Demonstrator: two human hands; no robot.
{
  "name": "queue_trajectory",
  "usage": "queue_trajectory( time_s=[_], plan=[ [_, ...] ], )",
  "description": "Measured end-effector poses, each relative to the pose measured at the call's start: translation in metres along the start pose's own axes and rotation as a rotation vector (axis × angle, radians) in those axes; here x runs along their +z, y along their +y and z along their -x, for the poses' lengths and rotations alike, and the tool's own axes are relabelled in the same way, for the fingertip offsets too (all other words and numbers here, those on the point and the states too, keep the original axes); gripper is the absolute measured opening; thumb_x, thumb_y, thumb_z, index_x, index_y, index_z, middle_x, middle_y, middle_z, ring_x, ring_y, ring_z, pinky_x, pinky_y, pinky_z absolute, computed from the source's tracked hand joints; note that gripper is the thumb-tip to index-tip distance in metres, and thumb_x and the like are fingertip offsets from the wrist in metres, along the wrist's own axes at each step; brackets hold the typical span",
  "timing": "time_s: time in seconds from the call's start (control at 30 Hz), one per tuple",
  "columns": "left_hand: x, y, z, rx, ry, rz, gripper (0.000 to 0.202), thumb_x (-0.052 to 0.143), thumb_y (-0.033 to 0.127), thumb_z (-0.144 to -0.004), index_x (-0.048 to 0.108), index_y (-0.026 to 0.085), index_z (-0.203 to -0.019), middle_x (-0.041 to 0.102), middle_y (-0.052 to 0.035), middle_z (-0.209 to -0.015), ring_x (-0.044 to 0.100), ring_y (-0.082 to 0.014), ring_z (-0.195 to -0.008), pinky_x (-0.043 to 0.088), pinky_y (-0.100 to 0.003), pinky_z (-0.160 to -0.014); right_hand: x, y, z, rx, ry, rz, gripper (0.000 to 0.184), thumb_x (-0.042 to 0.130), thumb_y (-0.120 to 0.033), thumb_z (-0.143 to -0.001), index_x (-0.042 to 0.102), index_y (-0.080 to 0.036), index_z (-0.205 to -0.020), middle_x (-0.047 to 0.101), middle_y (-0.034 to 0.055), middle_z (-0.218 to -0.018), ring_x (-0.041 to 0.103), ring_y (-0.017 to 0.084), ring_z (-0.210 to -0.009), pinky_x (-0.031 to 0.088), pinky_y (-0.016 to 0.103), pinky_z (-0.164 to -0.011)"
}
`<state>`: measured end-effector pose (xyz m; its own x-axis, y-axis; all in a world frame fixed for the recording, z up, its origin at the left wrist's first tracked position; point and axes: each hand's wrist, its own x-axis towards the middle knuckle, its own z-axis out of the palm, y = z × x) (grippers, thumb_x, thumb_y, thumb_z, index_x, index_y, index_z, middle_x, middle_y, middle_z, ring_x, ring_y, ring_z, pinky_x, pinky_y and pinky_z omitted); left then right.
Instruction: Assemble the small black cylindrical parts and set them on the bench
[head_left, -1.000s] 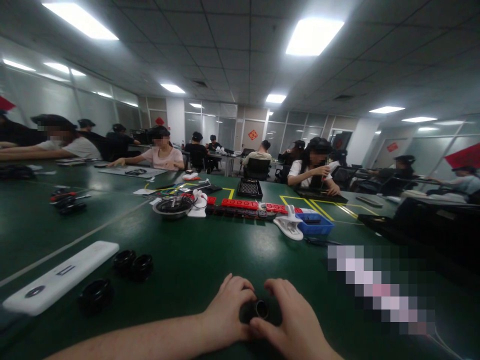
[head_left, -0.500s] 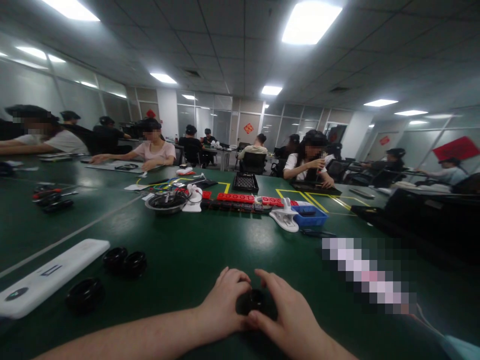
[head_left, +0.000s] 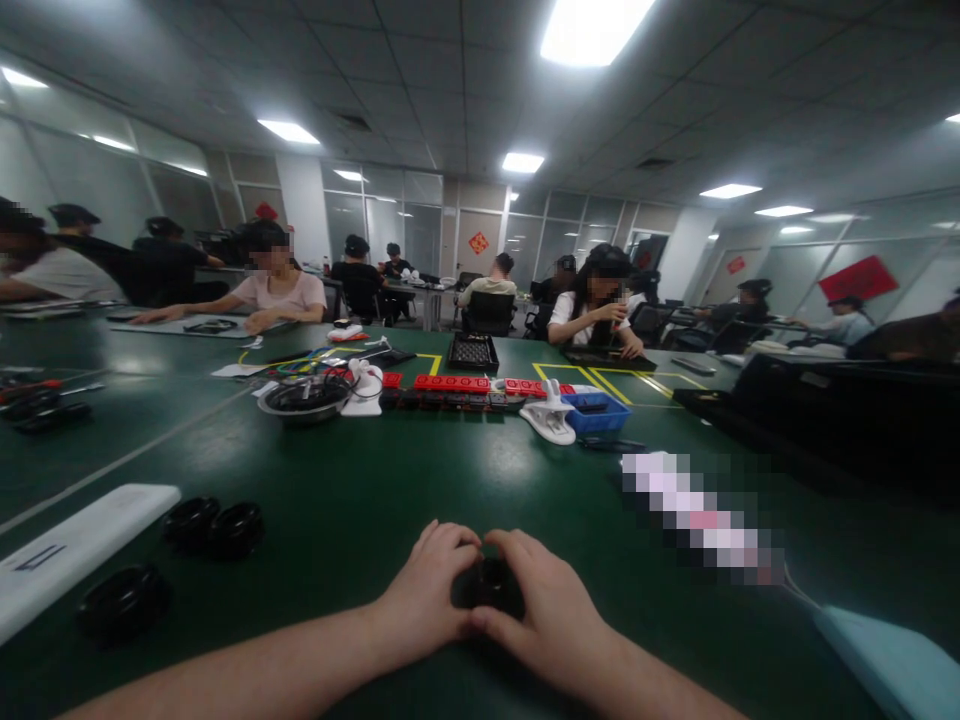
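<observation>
Left hand (head_left: pixel 431 600): fingers curled round small black round plastic part (head_left: pixel 491 585)
Right hand (head_left: pixel 551 610): gripping it opposite
Table (head_left: pixel 375 500): smooth green

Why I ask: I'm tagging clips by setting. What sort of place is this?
Probably an assembly or training workroom: a long green table, people seated at work around it, loose parts such as black rings and a blue bin. The left hand and right hand grip a black part.

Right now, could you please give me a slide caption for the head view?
Left hand and right hand clasp a small black part at the green table, black rings nearby.
</observation>
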<state>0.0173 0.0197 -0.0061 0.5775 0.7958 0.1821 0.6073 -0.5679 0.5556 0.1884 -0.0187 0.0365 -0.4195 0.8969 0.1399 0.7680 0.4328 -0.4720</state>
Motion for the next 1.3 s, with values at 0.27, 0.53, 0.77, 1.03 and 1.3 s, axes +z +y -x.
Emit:
queue_trajectory(
  time_s=[0.27,0.53,0.77,1.03,1.3],
  plan=[
    [-0.001,0.003,0.000,0.006,0.000,-0.011,0.029,0.066,0.023,-0.060,0.060,0.022,-0.089,0.054,-0.0032,-0.101,0.047,-0.0248,-0.100,0.022,-0.046,-0.100,0.007,0.005,-0.002,-0.126,0.055,0.021,0.025,0.058,-0.020,-0.070,0.055,-0.018,-0.095,0.057,0.0056,-0.092,0.051,0.020,-0.084,0.043,0.032,-0.074],
    [-0.001,0.000,0.001,0.013,-0.001,-0.009,0.031,0.069,0.030,-0.060,0.060,0.021,-0.088,0.054,-0.0046,-0.104,0.046,-0.0262,-0.101,0.020,-0.049,-0.101,0.004,0.004,-0.001,-0.172,0.136,-0.079,0.045,0.062,-0.020,-0.064,0.049,-0.016,-0.107,0.055,0.0077,-0.104,0.049,0.022,-0.094,0.039,0.036,-0.084],
    [-0.001,0.003,0.002,0.023,0.020,-0.015,0.031,0.066,0.025,-0.061,0.061,0.022,-0.092,0.054,-0.0041,-0.101,0.048,-0.0253,-0.098,0.023,-0.047,-0.099,0.006,0.006,-0.001,-0.156,0.114,-0.004,0.023,0.058,-0.026,-0.074,0.057,-0.016,-0.095,0.060,0.0058,-0.088,0.052,0.021,-0.083,0.040,0.035,-0.076],
    [-0.002,0.000,0.000,0.017,-0.005,0.002,0.030,0.068,0.033,-0.063,0.061,0.020,-0.090,0.053,-0.0054,-0.104,0.046,-0.0264,-0.101,0.018,-0.049,-0.101,0.008,0.005,-0.002,-0.124,0.131,-0.069,0.048,0.067,-0.028,-0.066,0.050,-0.016,-0.109,0.057,0.0068,-0.102,0.050,0.021,-0.091,0.039,0.035,-0.082],
    [0.001,0.000,0.000,-0.017,-0.020,-0.007,0.037,0.067,0.021,-0.058,0.061,0.022,-0.094,0.053,-0.0044,-0.104,0.046,-0.0250,-0.101,0.016,-0.048,-0.102,0.009,0.005,0.000,-0.289,0.117,-0.123,0.041,0.053,-0.010,-0.065,0.051,-0.016,-0.106,0.058,0.0069,-0.099,0.050,0.020,-0.091,0.039,0.035,-0.084]
  ],
)
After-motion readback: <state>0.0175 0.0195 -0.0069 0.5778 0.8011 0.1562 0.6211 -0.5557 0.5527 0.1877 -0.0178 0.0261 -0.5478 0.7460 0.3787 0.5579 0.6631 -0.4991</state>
